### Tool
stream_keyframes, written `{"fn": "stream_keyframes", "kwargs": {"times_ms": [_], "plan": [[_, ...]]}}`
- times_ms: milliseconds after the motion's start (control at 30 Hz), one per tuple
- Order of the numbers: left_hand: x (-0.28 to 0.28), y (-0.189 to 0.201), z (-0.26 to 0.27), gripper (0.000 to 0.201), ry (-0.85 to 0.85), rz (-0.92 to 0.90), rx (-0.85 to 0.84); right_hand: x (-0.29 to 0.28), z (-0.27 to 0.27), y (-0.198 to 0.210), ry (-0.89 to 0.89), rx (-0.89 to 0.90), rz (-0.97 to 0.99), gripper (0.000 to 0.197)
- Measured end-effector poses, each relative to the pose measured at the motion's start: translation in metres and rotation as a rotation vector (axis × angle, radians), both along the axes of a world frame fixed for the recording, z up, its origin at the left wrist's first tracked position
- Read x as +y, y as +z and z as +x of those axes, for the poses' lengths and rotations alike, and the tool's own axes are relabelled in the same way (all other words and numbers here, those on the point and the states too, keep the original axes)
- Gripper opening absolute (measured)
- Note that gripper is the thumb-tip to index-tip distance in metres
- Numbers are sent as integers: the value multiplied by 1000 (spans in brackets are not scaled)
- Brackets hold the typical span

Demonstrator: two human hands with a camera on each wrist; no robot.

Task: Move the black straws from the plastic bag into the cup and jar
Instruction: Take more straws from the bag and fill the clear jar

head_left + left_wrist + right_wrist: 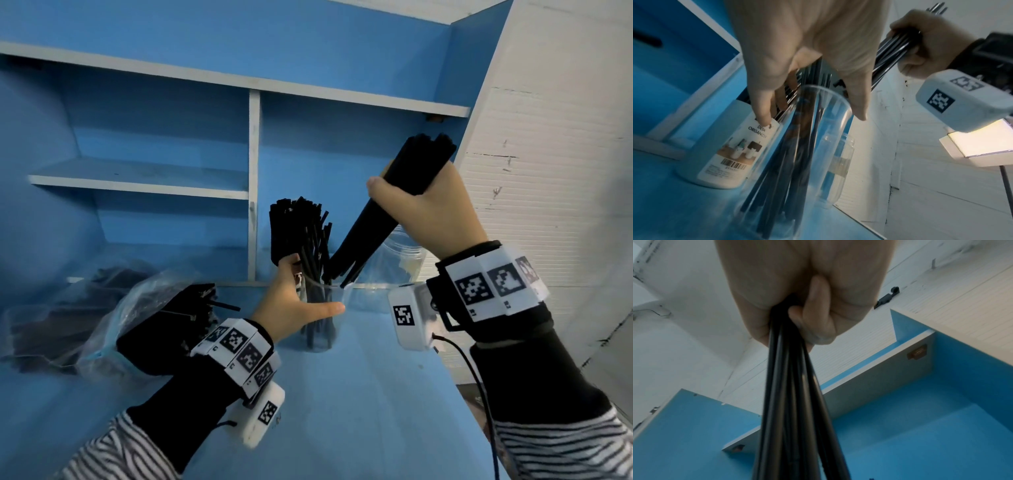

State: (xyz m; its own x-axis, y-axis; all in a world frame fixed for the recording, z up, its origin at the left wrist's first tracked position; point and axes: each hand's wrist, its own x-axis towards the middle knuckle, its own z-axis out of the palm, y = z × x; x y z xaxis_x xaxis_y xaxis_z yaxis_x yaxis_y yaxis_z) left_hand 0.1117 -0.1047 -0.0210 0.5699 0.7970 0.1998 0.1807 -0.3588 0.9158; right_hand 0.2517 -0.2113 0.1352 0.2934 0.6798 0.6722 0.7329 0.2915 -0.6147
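Observation:
My right hand (424, 209) grips a thick bundle of black straws (363, 233) around its upper part. The bundle slants down to the left, its lower ends at the rim of a clear cup (322, 337). My left hand (308, 291) holds that cup near the rim, thumb across the front, fingers behind against the black straws standing (294, 229) there. A clear jar (407, 253) stands just behind, under the right hand. The left wrist view shows the cup (809, 178), the jar (842, 155) and the gripped bundle (892, 53). In the right wrist view, fingers curl round the straws (793, 402).
A crumpled plastic bag (102, 318) with more black straws (191, 301) lies left on the blue counter (359, 394). A white labelled desk organizer (725, 154) stands beside the cup. Blue shelves (253, 171) rise behind. A white wall (548, 171) closes the right side.

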Motion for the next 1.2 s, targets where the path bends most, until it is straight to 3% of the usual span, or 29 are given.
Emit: {"fn": "stream_keyframes", "kwargs": {"times_ms": [167, 333, 433, 600, 733, 967, 1067, 1200], "plan": [[9, -2, 13, 74, 19, 5, 32, 14, 5, 5, -83, -12, -33, 35], [16, -4, 13, 89, 3, -15, 58, 43, 3, -18, -71, -12, -216, 36], [17, -5, 14, 84, 5, 7, 67, 58, 2, -46, -53, -42, -425, 40], [18, -8, 14, 94, -10, -9, 57, 60, 6, -77, -41, -85, -633, 23], [18, -10, 14, 98, -13, -26, 49, 52, 10, -80, -19, 11, -575, 40], [13, -7, 14, 99, -10, -13, 53, 50, 2, -75, -53, -275, -188, 43], [11, -9, 14, 99, -17, -29, 31, 55, -2, -79, -5, -420, -282, 43], [6, -13, 14, 99, -42, -60, 9, 53, -4, -84, -47, -445, -373, 43]]}}
